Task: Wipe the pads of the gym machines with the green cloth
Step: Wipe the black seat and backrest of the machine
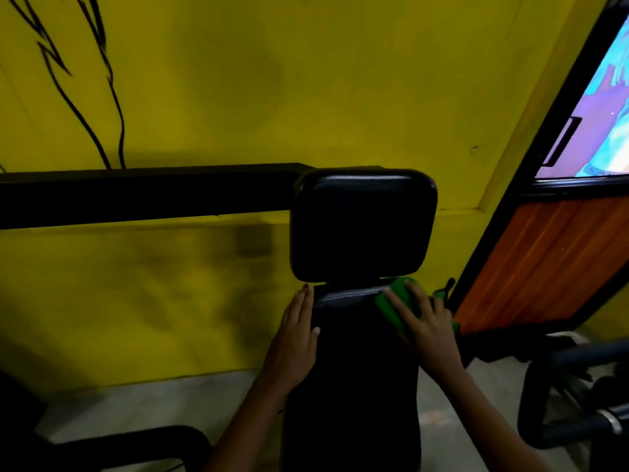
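— Where's the cloth (pixel 391 303)?

— Top right corner of the long pad (pixel 354 369), just under the headrest (pixel 362 229). The right hand (pixel 423 321) lies flat on it, fingers spread and straight, pressing it down rather than gripping it.

— And the left hand (pixel 296 335)?

— Open too, holding nothing. Its fingers lie straight along the pad's left edge, thumb resting on the face.

— What's behind?

— A yellow wall (pixel 238 97), with a black bar (pixel 146 195) running left from the headrest.

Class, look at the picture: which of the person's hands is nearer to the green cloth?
Right. The right hand presses on the green cloth; the left hand rests on the back pad's opposite edge, apart from it.
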`<state>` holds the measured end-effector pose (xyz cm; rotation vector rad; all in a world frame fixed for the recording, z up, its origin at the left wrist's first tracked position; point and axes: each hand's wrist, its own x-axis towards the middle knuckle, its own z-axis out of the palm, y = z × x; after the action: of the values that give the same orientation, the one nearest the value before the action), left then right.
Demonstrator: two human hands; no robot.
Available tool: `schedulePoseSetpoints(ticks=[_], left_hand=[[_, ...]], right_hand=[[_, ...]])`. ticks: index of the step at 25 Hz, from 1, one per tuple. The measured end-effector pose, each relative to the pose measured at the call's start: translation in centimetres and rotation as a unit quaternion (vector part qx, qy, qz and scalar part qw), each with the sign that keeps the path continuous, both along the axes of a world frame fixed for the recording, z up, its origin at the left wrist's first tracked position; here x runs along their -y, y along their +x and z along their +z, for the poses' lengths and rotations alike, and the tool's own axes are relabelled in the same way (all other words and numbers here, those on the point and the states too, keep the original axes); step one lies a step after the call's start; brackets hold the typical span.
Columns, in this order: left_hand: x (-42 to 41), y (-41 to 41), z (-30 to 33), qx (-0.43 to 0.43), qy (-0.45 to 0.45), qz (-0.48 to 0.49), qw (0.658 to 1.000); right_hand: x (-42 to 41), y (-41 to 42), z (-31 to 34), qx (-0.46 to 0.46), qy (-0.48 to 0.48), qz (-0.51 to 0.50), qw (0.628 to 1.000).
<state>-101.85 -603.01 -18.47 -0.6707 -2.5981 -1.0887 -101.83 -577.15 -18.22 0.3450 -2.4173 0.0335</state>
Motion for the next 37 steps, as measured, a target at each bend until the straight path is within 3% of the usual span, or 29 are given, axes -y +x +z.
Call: schedulePoseSetpoints(ticks=[2,3,5,8,10,13,14,19,23,27,32,37], left_hand=[[0.1,-0.2,-0.1,-0.012,-0.029,0.019,0.999],[0.0,-0.2,-0.3,-0.008,-0.044,0.029,0.999],[-0.7,0.0,-0.7,-0.031,-0.086,0.059,0.994],[-1.9,0.2,-2.2,-0.091,-0.18,0.074,0.977],[-2.3,-0.2,-2.7,-0.092,-0.225,0.095,0.965],[-3.5,-0.9,-3.6,-0.099,-0.267,0.147,0.947],[-4.0,-1.0,-3.9,-0.098,-0.267,0.164,0.945],[-4.8,-1.2,-4.4,-0.066,-0.35,0.232,0.905],[-4.9,-1.1,-4.2,-0.062,-0.366,0.241,0.897],[-4.9,-0.7,-4.1,-0.079,-0.32,0.231,0.915],[-5.2,-0.2,-3.8,-0.087,-0.297,0.232,0.922],[-5.3,-0.1,-3.7,-0.086,-0.293,0.226,0.925]], right_hand=[[0.0,-0.2,-0.2,-0.011,-0.079,-0.033,0.996],[0.3,-0.3,-0.7,-0.012,-0.073,-0.028,0.997],[0.2,0.4,-3.6,-0.017,0.02,0.037,0.999],[-2.7,1.5,-7.1,-0.013,0.175,0.148,0.973],[-3.2,0.7,-5.7,-0.041,0.129,0.136,0.981],[-2.7,-1.8,-2.8,-0.086,-0.031,0.085,0.992],[-2.9,-2.3,-3.2,-0.102,-0.037,0.085,0.991],[-5.3,0.0,-10.7,-0.115,0.129,0.178,0.969],[-5.5,-1.6,-6.9,-0.138,0.107,0.181,0.968],[-4.6,-2.8,-5.8,-0.17,0.028,0.132,0.976],[-6.0,1.0,-12.3,-0.097,0.148,0.179,0.968],[-4.2,-1.3,-7.5,-0.146,0.071,0.132,0.978]])
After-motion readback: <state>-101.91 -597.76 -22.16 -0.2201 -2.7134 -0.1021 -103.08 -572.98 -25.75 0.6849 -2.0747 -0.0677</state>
